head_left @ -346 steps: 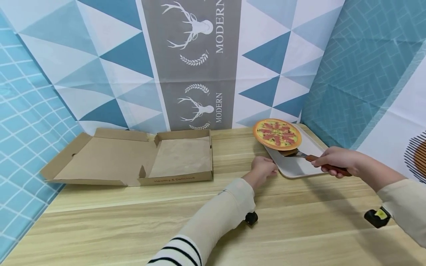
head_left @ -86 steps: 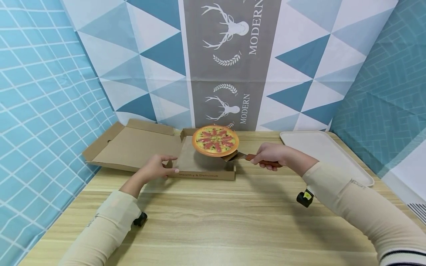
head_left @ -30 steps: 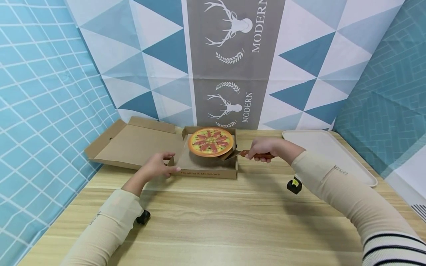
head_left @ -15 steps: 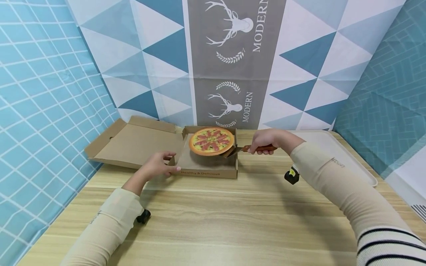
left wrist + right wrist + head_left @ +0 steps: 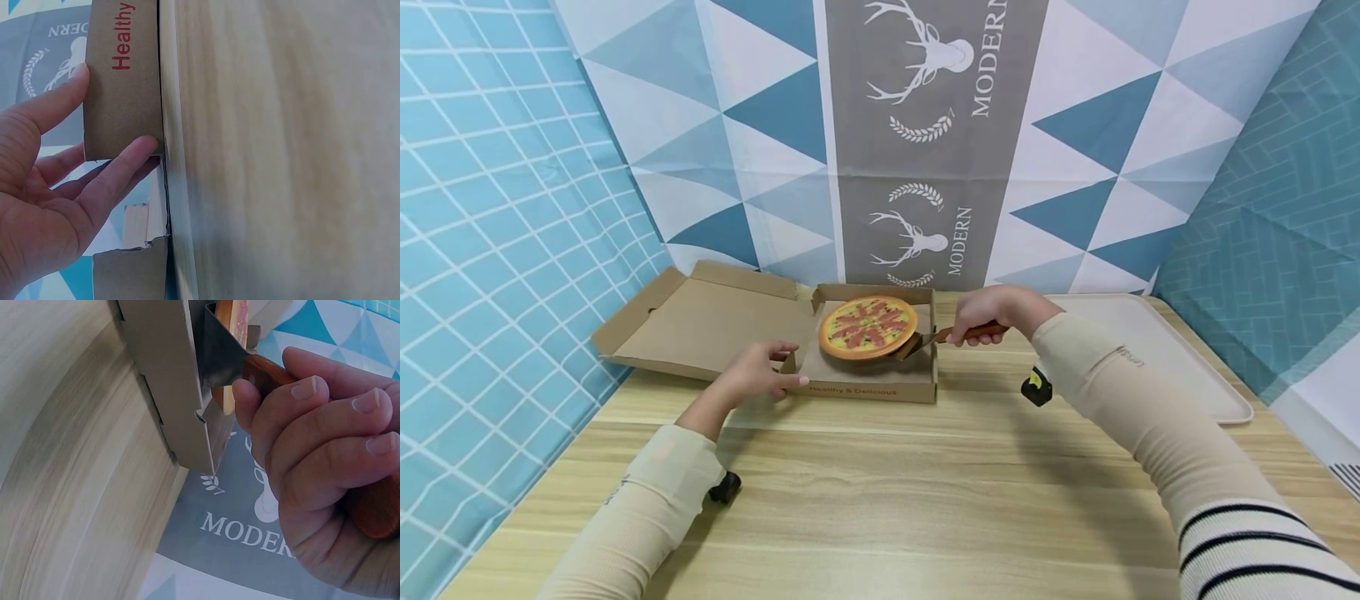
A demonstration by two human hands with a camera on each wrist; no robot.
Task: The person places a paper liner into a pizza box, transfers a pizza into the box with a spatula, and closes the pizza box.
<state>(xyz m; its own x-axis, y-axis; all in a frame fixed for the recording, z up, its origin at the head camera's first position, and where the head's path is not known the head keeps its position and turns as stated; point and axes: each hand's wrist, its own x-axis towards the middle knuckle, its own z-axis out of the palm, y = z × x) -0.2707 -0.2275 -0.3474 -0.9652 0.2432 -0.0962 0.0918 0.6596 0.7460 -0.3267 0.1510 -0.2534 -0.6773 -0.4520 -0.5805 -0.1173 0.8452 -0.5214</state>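
Note:
A round pizza point(image 5: 868, 327) with an orange crust lies over the paper-lined base of the open cardboard pizza box point(image 5: 872, 392), its right side resting on a metal spatula point(image 5: 927, 339). My right hand point(image 5: 985, 314) grips the spatula's wooden handle point(image 5: 265, 372), fingers wrapped round it, just right of the box. In the right wrist view the blade point(image 5: 222, 356) reaches past the box's side wall. My left hand point(image 5: 756, 372) holds the box's front left corner. In the left wrist view its thumb point(image 5: 72, 90) is at one wall edge and a finger point(image 5: 128, 162) at the other.
The box's lid point(image 5: 707, 321) lies folded back to the left, near the blue tiled wall covering point(image 5: 497, 208). A pale tray point(image 5: 1150, 342) stands at the right, partly behind the right forearm. Patterned panels back the wooden table point(image 5: 880, 500).
Earlier, the right hand carried the pizza on the spatula from the tray to above the box. Now the pizza is lower and slightly left. The left hand has stayed at the box corner recently.

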